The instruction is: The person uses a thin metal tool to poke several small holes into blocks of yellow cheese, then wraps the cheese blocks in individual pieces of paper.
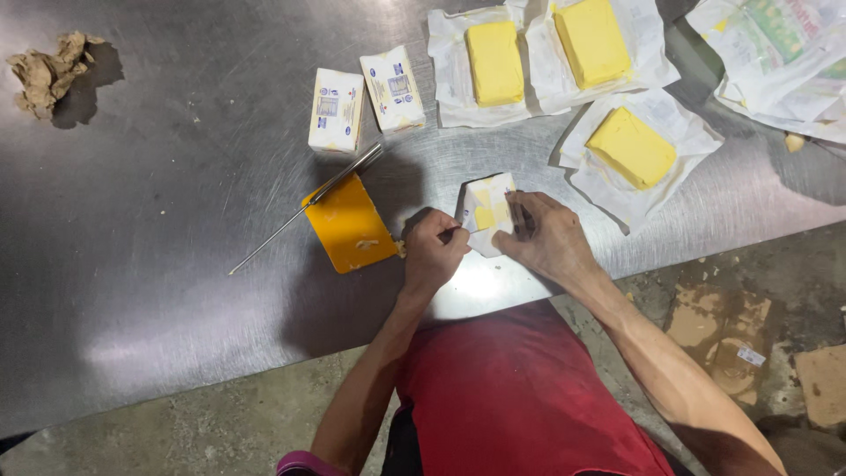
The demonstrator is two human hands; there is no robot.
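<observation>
I hold a half-unwrapped butter block [490,210] on the steel table [159,229] near its front edge. My left hand [434,249] pinches the wrapper at its left side, and my right hand [546,234] grips it from the right. Just left lies a yellow scraper [351,225] with a thin metal rod [304,207] across it. Two wrapped blocks [366,99] and three opened blocks [573,70] sit farther back.

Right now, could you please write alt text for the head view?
Both hands, left and right, peel the wrapper off a butter block on a steel table. Three unwrapped blocks and two wrapped ones lie beyond.
</observation>
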